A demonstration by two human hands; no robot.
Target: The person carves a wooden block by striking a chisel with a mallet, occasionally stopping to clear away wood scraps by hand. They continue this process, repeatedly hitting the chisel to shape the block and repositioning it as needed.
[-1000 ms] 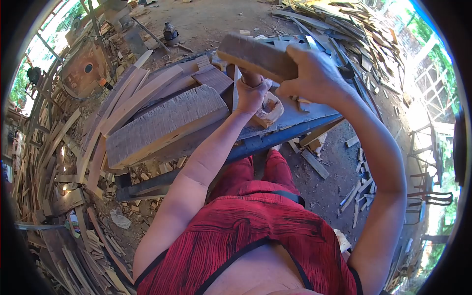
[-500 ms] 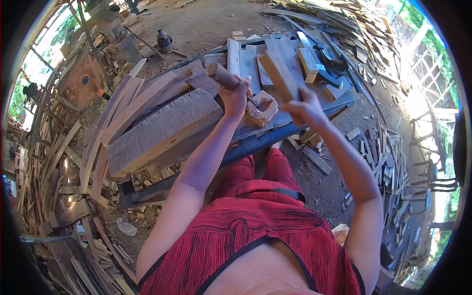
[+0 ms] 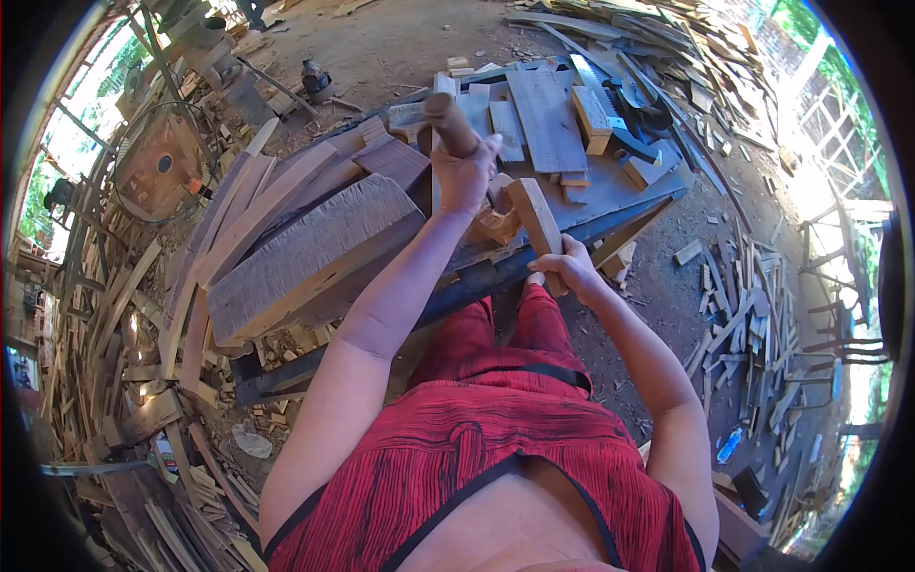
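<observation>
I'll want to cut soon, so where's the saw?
In the head view, the blue-handled saw lies toward the right of the bench, beside a thick block.

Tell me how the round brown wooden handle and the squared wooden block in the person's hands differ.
The round brown wooden handle is cylindrical with a rounded end; the squared wooden block has flat faces and straight edges. The handle looks darker, the block paler. The handle rises out of the left hand, while the block extends from the right hand. Both appear to be wood.
</observation>
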